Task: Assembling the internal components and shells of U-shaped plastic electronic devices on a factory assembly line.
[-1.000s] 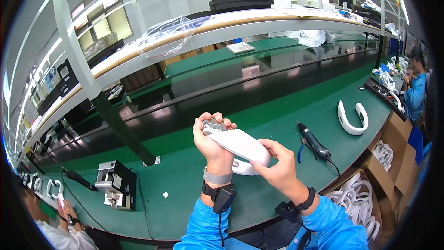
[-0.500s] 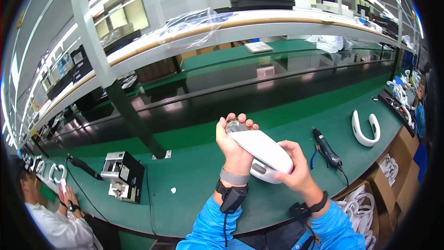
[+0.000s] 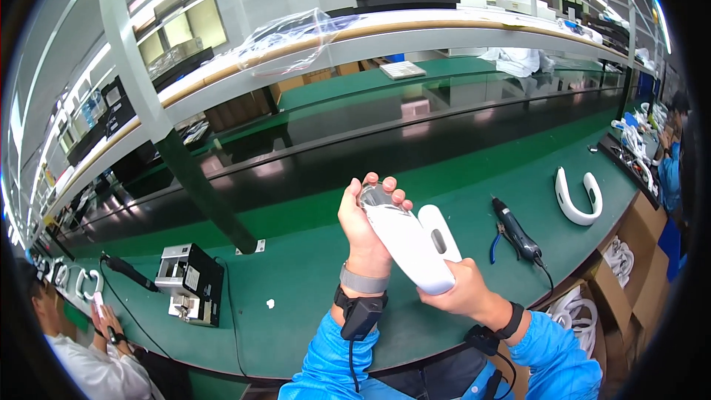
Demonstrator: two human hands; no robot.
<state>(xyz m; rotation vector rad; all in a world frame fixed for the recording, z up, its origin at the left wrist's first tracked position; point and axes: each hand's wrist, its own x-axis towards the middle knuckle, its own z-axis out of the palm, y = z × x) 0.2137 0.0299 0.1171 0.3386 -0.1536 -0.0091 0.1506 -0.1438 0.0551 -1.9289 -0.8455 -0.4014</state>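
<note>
The hands are both partly closed. The left hand (image 3: 363, 233) curls its fingers over a clear piece (image 3: 376, 195) at the far tip of a white U-shaped collar (image 3: 406, 243); whether that piece is joined to the collar cannot be told. The right hand (image 3: 465, 290) grips the collar's near, curved end, thumb underneath. The collar is held up above the green bench (image 3: 259, 341), its second arm pointing away.

The risk, as I judge it, lies in the smooth shell: a loose right grip could let it slip and fall, and pressing with the left fingers could crack or drop the clear piece. Pulling the two arms apart might strain the bend.

Beyond the right hand, blue-handled pliers (image 3: 494, 249) lie just beside a black power screwdriver (image 3: 517, 230); a wide swing could knock them or snag the cord (image 3: 547, 272). To the left are a white scrap (image 3: 270, 304) and a silver-and-black machine (image 3: 191, 285). Farther right rests another white collar (image 3: 578, 216). At the back, a dark belt (image 3: 333, 150) runs beneath a shelf (image 3: 385, 28).
</note>
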